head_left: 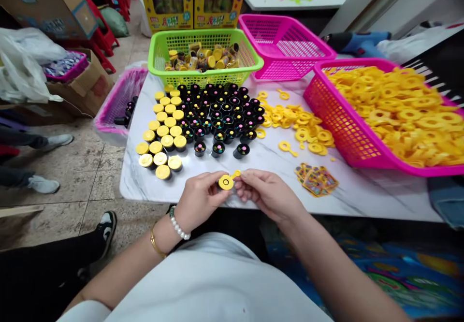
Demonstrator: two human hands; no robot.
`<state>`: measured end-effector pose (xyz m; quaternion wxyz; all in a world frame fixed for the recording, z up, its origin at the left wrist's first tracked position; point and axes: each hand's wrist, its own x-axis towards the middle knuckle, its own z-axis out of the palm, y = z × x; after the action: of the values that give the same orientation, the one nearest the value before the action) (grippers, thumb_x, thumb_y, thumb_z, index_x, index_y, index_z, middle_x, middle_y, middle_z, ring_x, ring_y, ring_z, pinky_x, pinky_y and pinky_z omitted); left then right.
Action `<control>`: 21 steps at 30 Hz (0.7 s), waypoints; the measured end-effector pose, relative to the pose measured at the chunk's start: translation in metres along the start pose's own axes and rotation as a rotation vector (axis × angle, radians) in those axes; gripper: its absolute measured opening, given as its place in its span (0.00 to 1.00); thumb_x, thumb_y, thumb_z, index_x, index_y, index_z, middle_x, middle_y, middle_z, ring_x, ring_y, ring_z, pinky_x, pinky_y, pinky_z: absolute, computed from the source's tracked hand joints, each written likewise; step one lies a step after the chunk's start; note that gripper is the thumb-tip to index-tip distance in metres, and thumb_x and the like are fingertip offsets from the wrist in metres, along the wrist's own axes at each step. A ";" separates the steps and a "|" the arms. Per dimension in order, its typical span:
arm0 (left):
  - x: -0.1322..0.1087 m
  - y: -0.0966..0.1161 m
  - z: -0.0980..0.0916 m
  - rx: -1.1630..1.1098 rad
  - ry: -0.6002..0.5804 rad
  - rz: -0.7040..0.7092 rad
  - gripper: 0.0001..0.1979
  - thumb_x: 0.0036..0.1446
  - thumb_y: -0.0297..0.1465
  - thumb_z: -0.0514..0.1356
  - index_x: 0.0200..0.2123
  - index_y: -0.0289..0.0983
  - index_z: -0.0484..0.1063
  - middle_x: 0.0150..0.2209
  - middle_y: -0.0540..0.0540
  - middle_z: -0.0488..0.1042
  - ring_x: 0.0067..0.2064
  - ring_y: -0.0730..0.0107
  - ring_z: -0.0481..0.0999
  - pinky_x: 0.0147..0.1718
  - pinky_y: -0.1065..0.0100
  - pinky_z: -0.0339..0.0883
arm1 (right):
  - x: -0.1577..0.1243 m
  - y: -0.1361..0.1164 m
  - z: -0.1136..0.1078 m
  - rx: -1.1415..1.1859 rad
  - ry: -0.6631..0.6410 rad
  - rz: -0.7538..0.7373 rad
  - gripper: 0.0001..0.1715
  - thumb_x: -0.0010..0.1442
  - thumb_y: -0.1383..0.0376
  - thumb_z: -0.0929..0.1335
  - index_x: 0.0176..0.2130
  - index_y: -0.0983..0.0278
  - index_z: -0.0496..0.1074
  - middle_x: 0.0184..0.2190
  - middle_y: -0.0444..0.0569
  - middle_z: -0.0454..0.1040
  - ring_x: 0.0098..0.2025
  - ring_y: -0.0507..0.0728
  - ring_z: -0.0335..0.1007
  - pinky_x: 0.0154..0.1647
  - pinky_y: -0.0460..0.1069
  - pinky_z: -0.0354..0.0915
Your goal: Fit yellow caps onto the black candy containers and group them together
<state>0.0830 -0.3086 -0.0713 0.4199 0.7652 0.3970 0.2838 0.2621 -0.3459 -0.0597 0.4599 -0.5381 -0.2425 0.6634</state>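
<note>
Here, left fingers (218,197) and right fingers (251,179) pinch a yellow piece (225,182); black cups (239,156) hold, apparently, coloured beads (218,148).

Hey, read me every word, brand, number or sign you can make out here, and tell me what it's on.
"魔…杯!" on the lower left yellow box; middle character unclear.
"魔…杯!" on the lower right yellow box; same.
Too blurred: lettering on the cardboard box.
Too small: print on the cards.
</note>
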 end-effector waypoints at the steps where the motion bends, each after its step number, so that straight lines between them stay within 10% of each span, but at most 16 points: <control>1: 0.002 0.001 -0.002 0.011 -0.019 0.006 0.14 0.54 0.26 0.65 0.45 0.36 0.77 0.29 0.50 0.75 0.27 0.76 0.69 0.27 0.75 0.63 | 0.004 -0.004 -0.003 -0.020 -0.047 0.055 0.24 0.41 0.51 0.79 0.25 0.67 0.73 0.20 0.44 0.74 0.20 0.46 0.67 0.21 0.41 0.64; 8: 0.006 0.004 -0.009 0.033 -0.143 0.099 0.09 0.53 0.23 0.62 0.38 0.37 0.78 0.23 0.55 0.66 0.25 0.79 0.64 0.25 0.76 0.57 | 0.015 -0.030 0.002 -0.394 -0.214 0.214 0.23 0.44 0.55 0.78 0.26 0.64 0.64 0.15 0.41 0.71 0.19 0.48 0.67 0.22 0.42 0.62; 21: -0.008 0.006 -0.006 0.353 -0.032 0.147 0.09 0.58 0.29 0.58 0.43 0.36 0.70 0.35 0.48 0.75 0.33 0.68 0.75 0.30 0.70 0.66 | -0.006 0.003 0.026 -0.575 -0.023 -0.182 0.15 0.62 0.51 0.65 0.37 0.61 0.63 0.21 0.37 0.65 0.19 0.49 0.63 0.18 0.44 0.61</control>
<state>0.0765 -0.3150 -0.0643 0.2635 0.8583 0.3769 0.2275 0.2362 -0.3479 -0.0514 0.3435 -0.6148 -0.4727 0.5298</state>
